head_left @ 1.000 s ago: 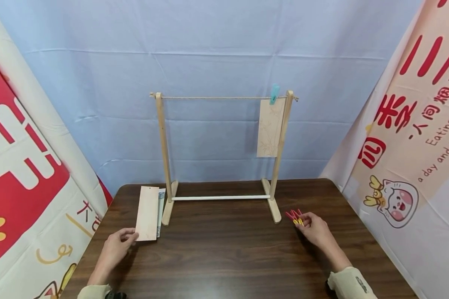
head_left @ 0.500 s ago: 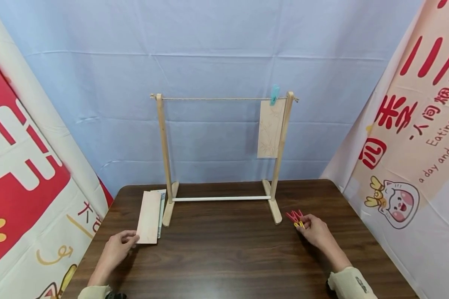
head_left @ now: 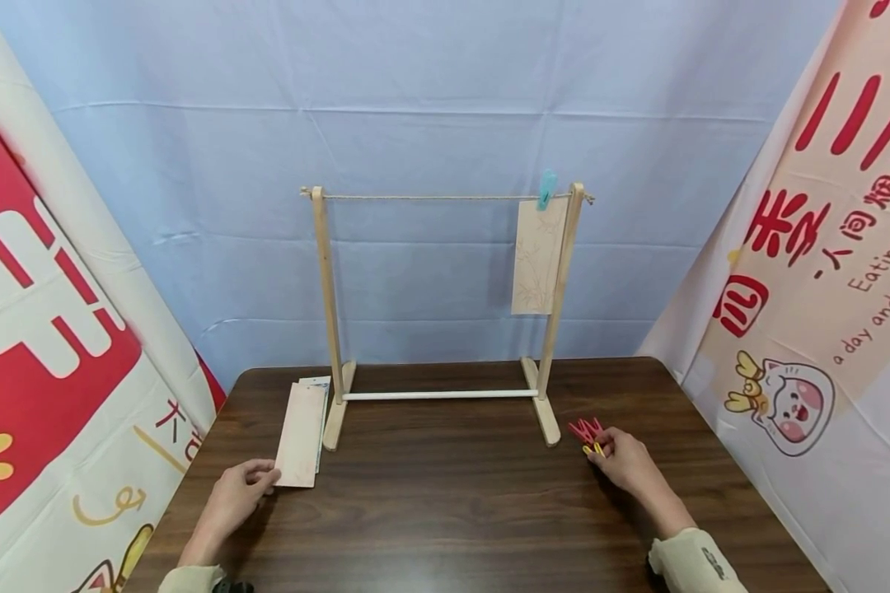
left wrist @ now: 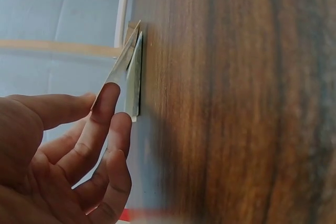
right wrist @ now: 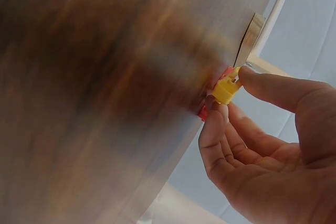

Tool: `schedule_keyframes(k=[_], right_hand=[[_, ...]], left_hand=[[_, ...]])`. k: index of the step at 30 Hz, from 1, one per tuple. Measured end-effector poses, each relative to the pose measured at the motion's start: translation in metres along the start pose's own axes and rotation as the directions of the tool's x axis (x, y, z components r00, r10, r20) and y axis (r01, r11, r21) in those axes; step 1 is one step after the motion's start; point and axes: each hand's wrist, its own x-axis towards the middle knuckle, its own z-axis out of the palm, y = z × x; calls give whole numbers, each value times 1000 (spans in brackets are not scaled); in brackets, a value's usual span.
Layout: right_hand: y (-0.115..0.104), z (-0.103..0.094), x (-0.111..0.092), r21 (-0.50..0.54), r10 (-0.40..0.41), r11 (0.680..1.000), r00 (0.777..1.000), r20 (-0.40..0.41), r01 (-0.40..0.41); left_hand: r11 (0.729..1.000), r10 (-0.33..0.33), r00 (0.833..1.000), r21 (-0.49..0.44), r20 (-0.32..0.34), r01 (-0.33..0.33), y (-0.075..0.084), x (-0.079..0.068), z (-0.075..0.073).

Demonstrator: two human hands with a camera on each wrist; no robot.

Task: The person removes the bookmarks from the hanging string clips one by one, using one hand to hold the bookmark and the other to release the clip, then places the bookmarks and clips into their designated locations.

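A pale bookmark-shaped paper card [head_left: 302, 436] is pinched by its near left corner between the thumb and index finger of my left hand [head_left: 236, 492]. In the left wrist view the card [left wrist: 116, 71] slants, its pinched end raised. Under it lies another card [left wrist: 135, 80] with a bluish print, mostly covered in the head view. My right hand [head_left: 627, 463] pinches a yellow clothespin [right wrist: 226, 88] between thumb and index finger. Red clothespins [head_left: 586, 429] sit just beyond those fingertips, partly hidden by the yellow one in the right wrist view.
A wooden rack [head_left: 326, 296] stands at the back of the brown table [head_left: 445, 511], with a string [head_left: 430, 198] across its top and a white bar [head_left: 437, 395] low down. A blue clothespin [head_left: 546, 190] holds a pale card [head_left: 536, 263] at the string's right end.
The card in my left hand has turned clockwise, its far end swinging right and sinking toward the card below. My left hand has shifted slightly right; the right hand has hardly moved.
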Motion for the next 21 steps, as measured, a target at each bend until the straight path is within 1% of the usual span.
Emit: schedule_keyframes(k=[8,14,21], right_hand=[[-1,-2,0,-19,-9,1000,1000,-4,9],[0,-3,1,-38,0,999,1000,7,0],[5,0,4,-54,14,998,1000,20,-13]], left_hand=[[1000,3,1000,-4,12,-3,-1,2,1],[1000,-1,1000,-9,23,1,1,4,2],[1000,-6,1000,24,23,5,3,5,3]])
